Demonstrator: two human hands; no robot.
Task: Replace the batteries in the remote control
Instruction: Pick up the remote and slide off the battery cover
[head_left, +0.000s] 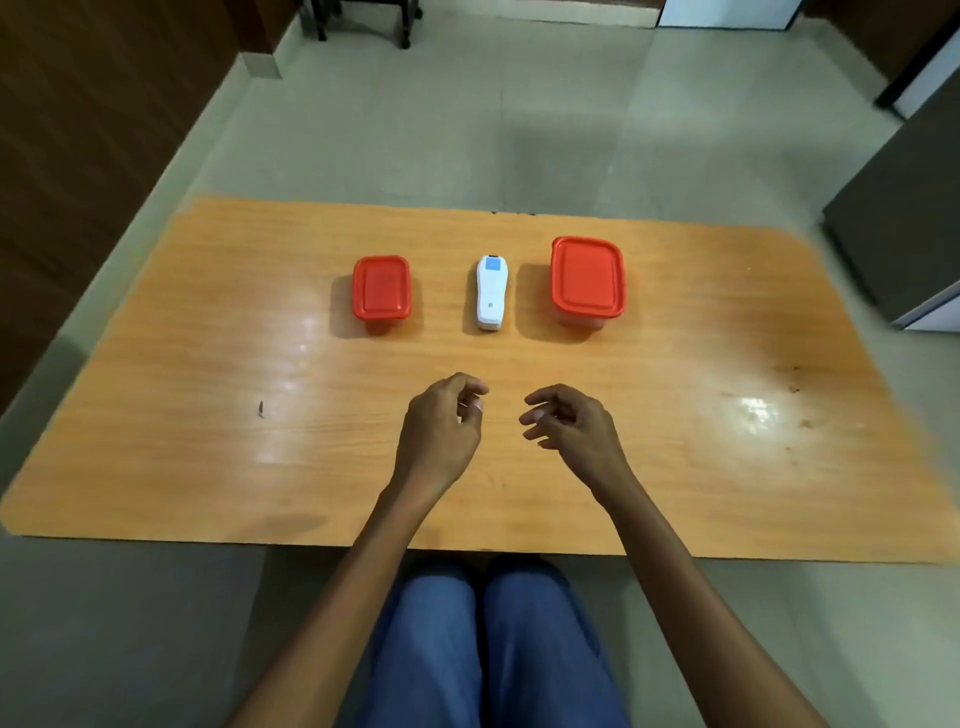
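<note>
Beyond my blue-trousered knees (524, 587), my left hand (441, 423) and right hand (574, 428) hover empty, fingers (543, 397) loosely curled, over the orange wooden desk (208, 364); nothing seems started, so reaching the white plastic remote control (491, 293) comes first.

text: none legible | remote control (490, 293): blue sticker (493, 265), small mark (490, 304) unreadable
</note>
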